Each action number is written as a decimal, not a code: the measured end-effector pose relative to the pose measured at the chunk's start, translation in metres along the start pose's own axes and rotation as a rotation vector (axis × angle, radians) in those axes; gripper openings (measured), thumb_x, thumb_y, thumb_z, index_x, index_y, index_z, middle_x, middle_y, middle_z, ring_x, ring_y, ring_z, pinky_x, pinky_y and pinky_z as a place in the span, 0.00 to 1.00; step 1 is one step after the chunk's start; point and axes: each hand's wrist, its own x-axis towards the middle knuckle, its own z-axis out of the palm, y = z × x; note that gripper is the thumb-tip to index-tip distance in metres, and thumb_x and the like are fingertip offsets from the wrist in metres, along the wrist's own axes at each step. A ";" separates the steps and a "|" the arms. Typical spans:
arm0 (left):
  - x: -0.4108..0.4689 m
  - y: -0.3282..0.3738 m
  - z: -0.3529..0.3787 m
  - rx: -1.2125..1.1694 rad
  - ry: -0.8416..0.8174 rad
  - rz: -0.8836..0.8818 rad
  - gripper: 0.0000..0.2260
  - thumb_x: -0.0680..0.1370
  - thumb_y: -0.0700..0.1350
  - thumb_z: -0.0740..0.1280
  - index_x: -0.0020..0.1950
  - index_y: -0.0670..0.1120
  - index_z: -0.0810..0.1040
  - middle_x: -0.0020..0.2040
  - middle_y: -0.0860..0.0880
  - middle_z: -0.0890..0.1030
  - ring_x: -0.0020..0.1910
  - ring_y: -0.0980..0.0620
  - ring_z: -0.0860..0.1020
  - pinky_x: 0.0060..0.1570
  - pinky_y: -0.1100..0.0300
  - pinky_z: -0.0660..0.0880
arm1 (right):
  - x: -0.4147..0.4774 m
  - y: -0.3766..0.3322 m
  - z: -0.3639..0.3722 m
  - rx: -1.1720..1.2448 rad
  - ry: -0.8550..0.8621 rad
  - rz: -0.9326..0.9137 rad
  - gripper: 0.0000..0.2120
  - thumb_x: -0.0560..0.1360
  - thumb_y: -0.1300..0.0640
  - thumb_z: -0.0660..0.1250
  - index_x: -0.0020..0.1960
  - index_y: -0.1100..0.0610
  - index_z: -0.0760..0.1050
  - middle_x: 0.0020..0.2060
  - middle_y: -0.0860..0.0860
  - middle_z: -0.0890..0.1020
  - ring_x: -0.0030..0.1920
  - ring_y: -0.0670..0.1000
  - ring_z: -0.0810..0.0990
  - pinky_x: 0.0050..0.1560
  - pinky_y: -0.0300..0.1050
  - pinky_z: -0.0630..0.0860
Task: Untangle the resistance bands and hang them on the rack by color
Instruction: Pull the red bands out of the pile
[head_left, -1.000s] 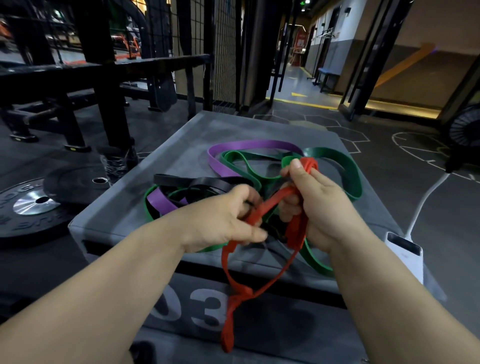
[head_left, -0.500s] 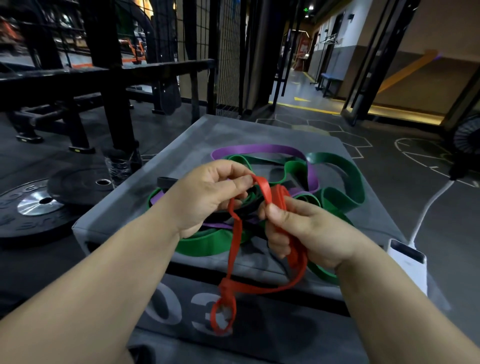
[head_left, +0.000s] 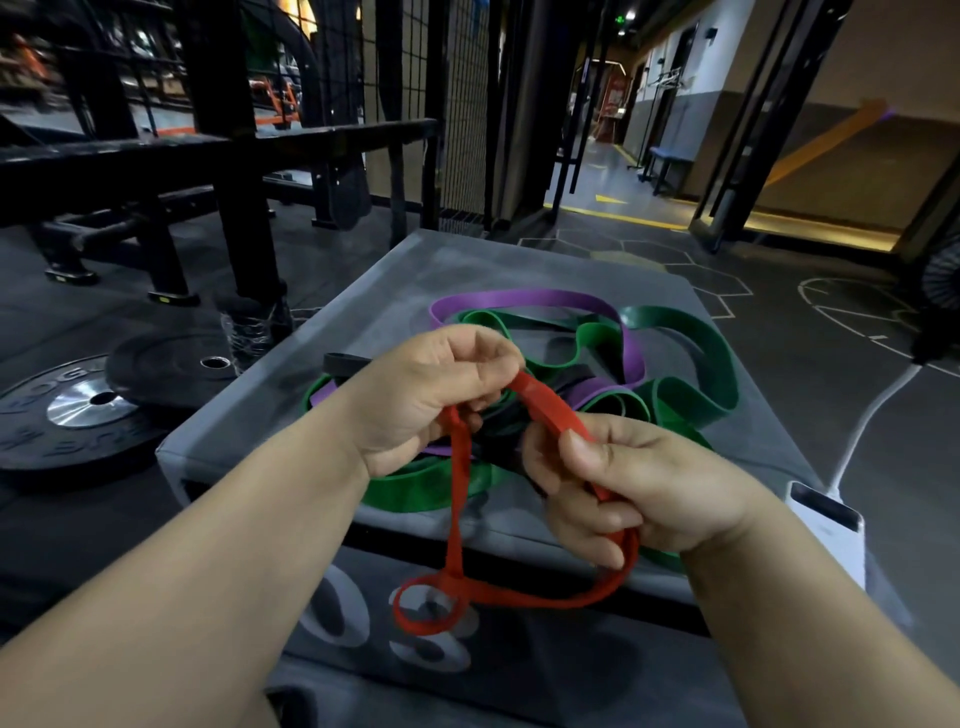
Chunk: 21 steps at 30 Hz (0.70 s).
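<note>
A thin red band (head_left: 460, 525) hangs between both hands in front of a grey padded box (head_left: 363, 306). My left hand (head_left: 431, 389) pinches its upper end; my right hand (head_left: 628, 483) grips it a little lower to the right. Below them the red band twists into a small loop at the box's front face. On the box top behind my hands lies a tangle: a wide green band (head_left: 691, 358), a purple band (head_left: 524, 300) and a black band (head_left: 345, 362), partly hidden by my hands.
Black weight plates (head_left: 83, 410) lie on the floor to the left, beside black rack posts (head_left: 244, 218). A white device (head_left: 831, 530) with a white cable sits at the box's right. A wire-mesh partition (head_left: 462, 104) stands behind the box.
Both hands have lifted the red band up and apart from the pile. Its hanging tail has risen and now curls into a small loop by the box's front.
</note>
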 end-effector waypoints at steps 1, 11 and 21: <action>0.001 -0.001 -0.001 -0.031 -0.006 0.001 0.09 0.66 0.47 0.76 0.39 0.48 0.78 0.30 0.53 0.76 0.30 0.58 0.72 0.30 0.68 0.70 | -0.001 -0.002 0.000 0.013 -0.028 -0.015 0.18 0.76 0.43 0.66 0.44 0.58 0.70 0.22 0.45 0.67 0.23 0.48 0.71 0.31 0.38 0.70; 0.006 -0.009 -0.004 -0.102 -0.087 0.037 0.21 0.49 0.59 0.83 0.32 0.49 0.83 0.30 0.53 0.80 0.29 0.58 0.77 0.33 0.67 0.75 | 0.001 -0.006 0.000 0.126 -0.143 -0.118 0.18 0.79 0.45 0.62 0.40 0.58 0.69 0.26 0.48 0.75 0.30 0.52 0.79 0.38 0.41 0.74; 0.014 -0.028 -0.003 -0.084 -0.082 0.079 0.21 0.52 0.63 0.81 0.30 0.51 0.78 0.33 0.53 0.78 0.29 0.58 0.73 0.33 0.66 0.71 | 0.003 0.000 -0.008 0.286 -0.185 -0.107 0.16 0.79 0.46 0.62 0.42 0.58 0.71 0.27 0.49 0.69 0.26 0.45 0.71 0.32 0.39 0.67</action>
